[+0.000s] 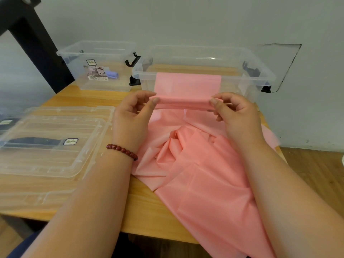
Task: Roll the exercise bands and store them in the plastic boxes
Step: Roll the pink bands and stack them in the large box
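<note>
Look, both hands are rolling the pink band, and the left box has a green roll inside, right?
Not green: the head view shows the roll in the left box is purple. The left hand and right hand do pinch the rolled edge of the pink band.

We seem to be in a plain indoor room, a home or a small workroom; we cannot tell which. We look down at a light wooden counter (152, 211) set against a pale painted wall (186, 21), where a dark jagged line (290, 67) outlines a patch. Wood-pattern floor (316, 174) shows at the right. A labelled clear box (96, 53), a second clear box (204, 57) and loose lids (55, 146) suggest household storage. A black post (31, 43) slants at upper left.
</note>
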